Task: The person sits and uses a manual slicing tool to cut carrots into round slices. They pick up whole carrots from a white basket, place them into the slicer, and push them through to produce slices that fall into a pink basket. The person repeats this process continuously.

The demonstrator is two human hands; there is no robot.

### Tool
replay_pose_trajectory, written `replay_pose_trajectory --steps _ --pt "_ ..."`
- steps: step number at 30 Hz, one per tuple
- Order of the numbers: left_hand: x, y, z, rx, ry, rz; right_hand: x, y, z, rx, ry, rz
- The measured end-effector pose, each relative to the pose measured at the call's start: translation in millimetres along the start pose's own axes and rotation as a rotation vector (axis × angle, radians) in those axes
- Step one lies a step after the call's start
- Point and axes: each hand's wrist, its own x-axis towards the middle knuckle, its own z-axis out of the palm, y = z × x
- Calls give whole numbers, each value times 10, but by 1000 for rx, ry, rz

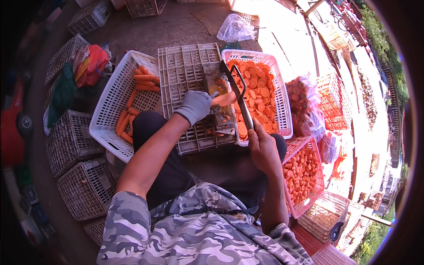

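Note:
My left hand (196, 105), in a light grey glove, grips a carrot (224, 99) whose right end lies at the blade of a long-handled cutter (239, 92). My bare right hand (264, 145) is closed on the cutter's handle. Under the carrot is a worn block (228, 116) with orange scraps, fixed on an upturned plastic crate (184, 71) between my knees. A white basket (100, 112) at the left holds several whole carrots (123, 124). Beyond the blade, a second white basket (285, 109) holds many round carrot slices (260, 89).
A pink basket (320, 172) of short carrot pieces stands by my right knee. Bagged carrots (299, 99) lie beyond it. Grey crates (82, 188) line the left side, with a red sack (94, 64) above. A clear plastic bag (235, 28) lies on the ground ahead.

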Motion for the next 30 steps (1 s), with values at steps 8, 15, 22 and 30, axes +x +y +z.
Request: replay_pose_trajectory --steps 8,15,22,30 --pt "72 83 -73 -67 -35 -12 -42 985 1001 33 219 -42" --pt "90 29 -144 -87 -123 -72 -49 668 503 109 44 26" --pt "134 79 -18 -112 -114 -70 -78 195 318 -55 58 28" --pt "125 8 -117 -140 -98 -68 39 1097 899 66 178 -186"
